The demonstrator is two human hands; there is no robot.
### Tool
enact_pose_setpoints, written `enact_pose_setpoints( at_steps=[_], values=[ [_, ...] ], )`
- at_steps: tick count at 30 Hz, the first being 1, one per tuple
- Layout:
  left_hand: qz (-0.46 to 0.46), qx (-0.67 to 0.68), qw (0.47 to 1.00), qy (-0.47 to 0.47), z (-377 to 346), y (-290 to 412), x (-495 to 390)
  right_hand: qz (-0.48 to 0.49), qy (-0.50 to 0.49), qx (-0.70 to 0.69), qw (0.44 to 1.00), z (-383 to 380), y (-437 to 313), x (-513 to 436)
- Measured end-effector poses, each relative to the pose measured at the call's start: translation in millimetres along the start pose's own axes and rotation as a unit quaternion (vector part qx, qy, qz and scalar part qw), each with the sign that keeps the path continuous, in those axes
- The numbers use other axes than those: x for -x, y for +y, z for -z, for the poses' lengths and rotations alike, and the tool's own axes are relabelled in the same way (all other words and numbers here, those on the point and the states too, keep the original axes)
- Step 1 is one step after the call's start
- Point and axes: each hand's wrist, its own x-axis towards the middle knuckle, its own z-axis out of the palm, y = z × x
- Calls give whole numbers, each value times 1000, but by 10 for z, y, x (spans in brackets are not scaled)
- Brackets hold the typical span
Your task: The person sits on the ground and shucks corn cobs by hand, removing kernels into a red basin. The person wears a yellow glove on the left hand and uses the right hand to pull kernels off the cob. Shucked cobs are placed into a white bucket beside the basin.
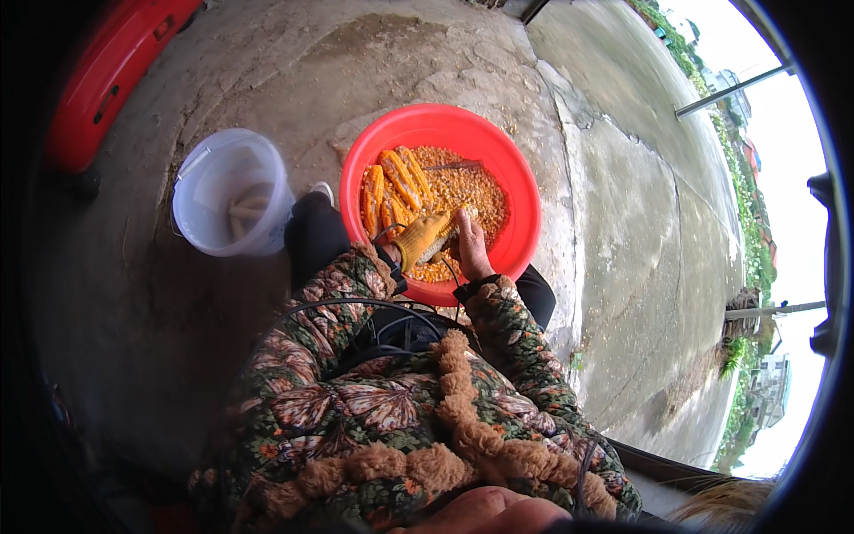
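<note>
A red plastic basin (440, 120) rests before me, holding loose corn kernels (470, 190) and several orange ears of corn (400, 177) on its left side. My left hand (421, 239), in a yellow knit glove, is closed around a partly stripped corn cob (437, 249) over the near part of the basin. My right hand (472, 245) is bare and grips the same cob from the right, thumb up near its far end. The fingers of both hands partly hide the cob. A narrow flat bar (454, 165) lies across the kernels at the back; I cannot tell what it is.
Left of my knee stands a translucent white bucket (230, 147) with a few stripped cobs (247, 213) inside. A red plastic or metal body (113, 80) fills the upper left. Stray kernels dot the cracked concrete floor (634, 233). A black cable (333, 302) loops across my lap.
</note>
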Motion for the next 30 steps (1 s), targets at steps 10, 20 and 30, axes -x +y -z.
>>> enact_pose_setpoints(
  at_steps=[10, 20, 30],
  values=[
    [-35, -38, 998, 38, -31, -58, -5, -48, -64, -132, 988, 80, 9, 43],
    [-46, -81, 991, 101, -218, -157, -108, 61, 44, 138, 988, -137, -12, 18],
    [29, 28, 992, 119, -207, -117, -83, 101, 2, 86, 991, -67, 90, 26]
  ],
)
